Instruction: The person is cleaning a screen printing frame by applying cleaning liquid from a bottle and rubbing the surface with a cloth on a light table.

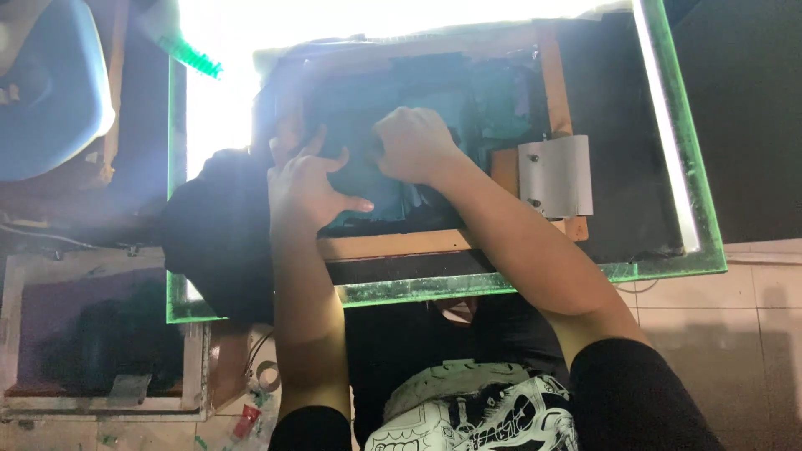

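Right hand (413, 144): fist pressed on the dark screen (393, 125)
Left hand (305, 179): fingers spread, on the screen's edge
Frame (393, 244): wood, on a lit glass table (535, 280)

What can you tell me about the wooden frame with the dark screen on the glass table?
The wooden frame with the dark screen lies flat on the green-edged glass table, lit from behind. Its pale wood bars surround a dark teal mesh. A grey metal hinge clamp grips its right bar. The left hand and right hand press on the mesh.
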